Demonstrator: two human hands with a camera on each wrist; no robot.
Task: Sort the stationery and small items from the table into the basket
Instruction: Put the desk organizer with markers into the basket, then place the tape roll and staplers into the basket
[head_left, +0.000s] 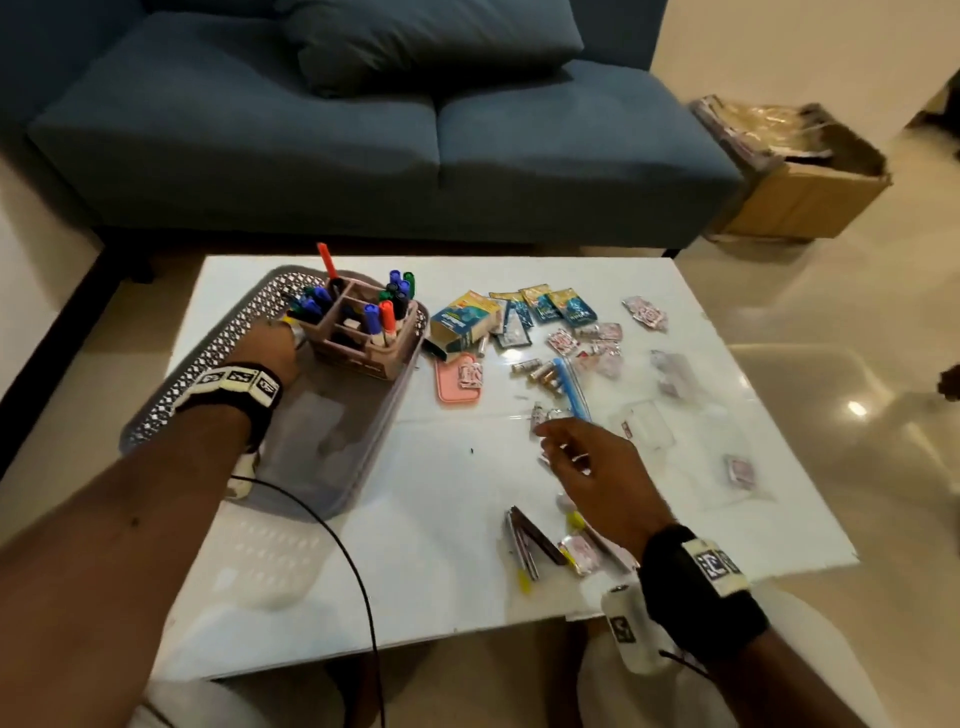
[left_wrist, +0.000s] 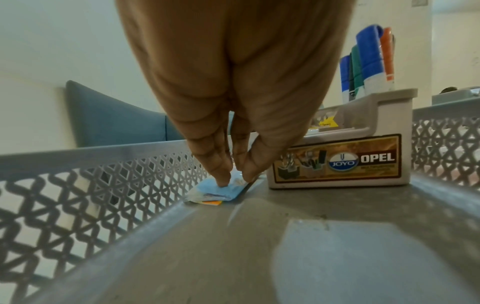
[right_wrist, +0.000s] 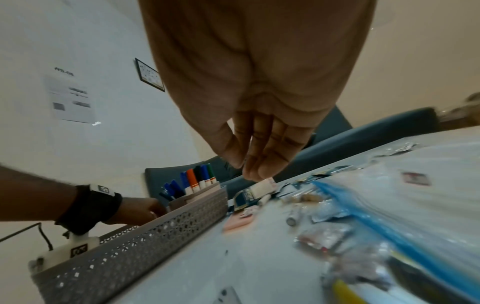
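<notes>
A grey lattice basket (head_left: 208, 358) (left_wrist: 103, 185) (right_wrist: 155, 242) stands at the table's left. Its far end holds a pink pen organizer (head_left: 358, 338) (left_wrist: 337, 164) full of markers. My left hand (head_left: 275, 338) (left_wrist: 233, 176) reaches down inside the basket beside the organizer. Its fingertips pinch a small blue packet (left_wrist: 215, 191) that lies on the basket floor against the wall. My right hand (head_left: 566, 447) (right_wrist: 249, 166) hovers a little above the table's middle, over small clear packets (head_left: 545, 415). Its fingers are relaxed and hold nothing.
Loose on the white table (head_left: 441, 499) are a blue-yellow box (head_left: 462, 322), blue sachets (head_left: 550, 306), a pink pad (head_left: 457, 382), batteries (head_left: 540, 371), a blue-edged zip bag (head_left: 571, 389), red-white packets (head_left: 644, 312) and dark pens (head_left: 530, 540). Beyond stands a blue sofa (head_left: 363, 145); a cardboard box (head_left: 810, 192) sits on the floor.
</notes>
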